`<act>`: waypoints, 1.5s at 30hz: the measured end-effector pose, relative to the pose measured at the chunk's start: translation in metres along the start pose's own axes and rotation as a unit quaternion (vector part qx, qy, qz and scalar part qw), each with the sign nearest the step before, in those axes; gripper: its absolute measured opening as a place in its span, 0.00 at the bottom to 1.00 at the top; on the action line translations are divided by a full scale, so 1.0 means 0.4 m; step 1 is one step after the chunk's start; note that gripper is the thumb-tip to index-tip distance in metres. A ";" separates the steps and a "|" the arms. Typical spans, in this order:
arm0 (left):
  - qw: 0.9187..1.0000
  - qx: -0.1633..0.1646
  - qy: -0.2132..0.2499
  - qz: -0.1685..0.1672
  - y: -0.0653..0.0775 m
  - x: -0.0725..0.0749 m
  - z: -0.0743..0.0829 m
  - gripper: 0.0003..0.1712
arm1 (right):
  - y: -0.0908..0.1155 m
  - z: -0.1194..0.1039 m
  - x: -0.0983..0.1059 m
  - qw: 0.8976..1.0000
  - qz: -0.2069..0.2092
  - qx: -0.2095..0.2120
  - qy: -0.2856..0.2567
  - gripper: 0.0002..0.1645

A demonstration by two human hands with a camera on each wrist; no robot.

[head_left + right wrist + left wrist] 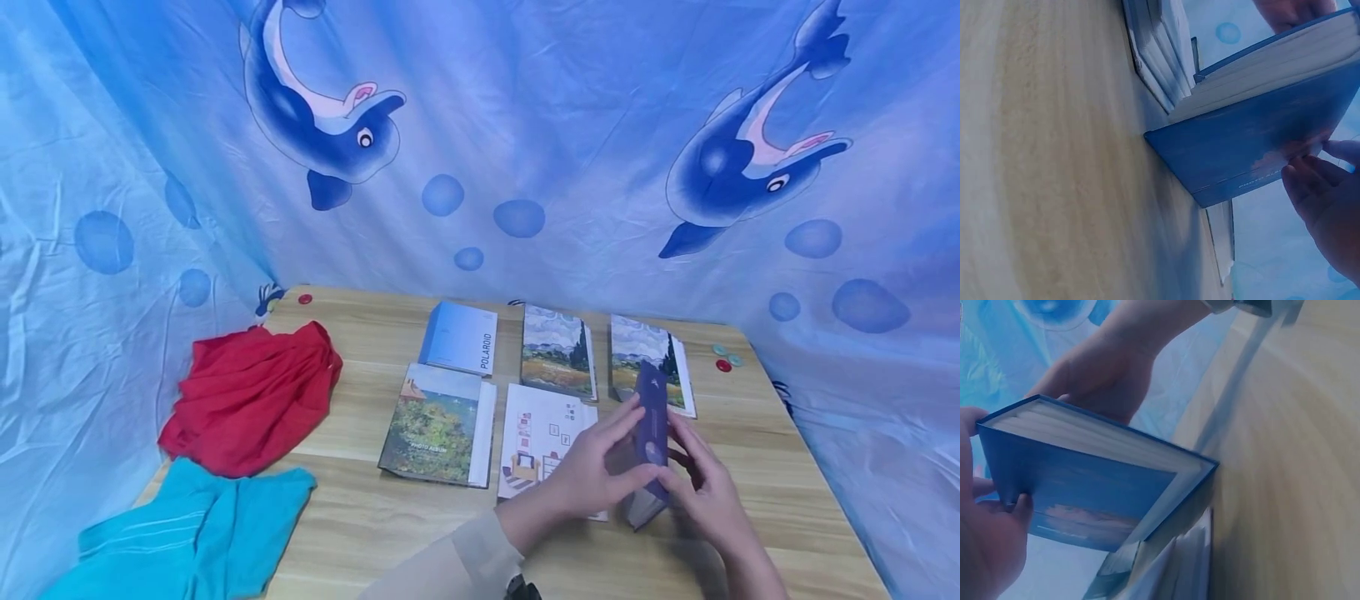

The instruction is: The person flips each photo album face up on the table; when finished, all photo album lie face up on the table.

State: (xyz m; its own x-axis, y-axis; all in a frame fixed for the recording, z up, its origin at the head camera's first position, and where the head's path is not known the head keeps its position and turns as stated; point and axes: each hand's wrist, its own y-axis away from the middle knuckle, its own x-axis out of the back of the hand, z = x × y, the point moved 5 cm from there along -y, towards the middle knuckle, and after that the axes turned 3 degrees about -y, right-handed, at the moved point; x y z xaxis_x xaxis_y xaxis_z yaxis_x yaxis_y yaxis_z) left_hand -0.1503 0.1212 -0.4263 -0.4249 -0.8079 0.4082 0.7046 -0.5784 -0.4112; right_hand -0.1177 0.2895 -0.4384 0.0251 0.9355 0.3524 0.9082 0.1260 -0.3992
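A dark blue photo album [652,417] stands on edge at the right of the table, spine up, held between both hands. My left hand [588,471] grips its left side, the thumb near the spine. From the other side my right hand [701,492] holds the cover, its thumb also by the spine. In the left wrist view the album [1085,469] shows its white page edges, and its lower corner is close to the table. Pinkish clouds mark the album's cover [1260,144] in the right wrist view, where the right fingers touch it.
A white album with room drawings [536,433] lies left of the hands. Around it lie a garden album [435,425], a blue Polaroid album [459,337] and two landscape albums [557,350]. Red cloth [251,400] and teal cloth [202,525] lie left; small discs [723,365] sit far right.
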 end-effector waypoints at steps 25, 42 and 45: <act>0.992 0.105 0.028 -0.065 0.041 -0.026 -0.065 0.51 | 0.058 0.095 0.032 0.955 -0.145 -0.247 0.079 0.47; 0.980 0.140 0.119 -0.076 0.047 -0.051 -0.079 0.54 | 0.083 0.186 0.104 0.903 -0.169 -0.362 0.159 0.56; 0.982 0.141 0.105 -0.075 0.045 -0.059 -0.082 0.55 | 0.082 0.185 0.105 0.911 -0.160 -0.342 0.167 0.56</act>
State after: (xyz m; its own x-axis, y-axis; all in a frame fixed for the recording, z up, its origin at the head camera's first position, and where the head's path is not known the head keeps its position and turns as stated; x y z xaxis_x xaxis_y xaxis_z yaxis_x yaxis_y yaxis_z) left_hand -0.1463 0.1261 -0.4700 -0.6231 -0.7387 0.2570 0.7417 -0.6624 -0.1055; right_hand -0.1176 0.3573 -0.4992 -0.2654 0.7198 0.6415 0.9361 0.0331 0.3501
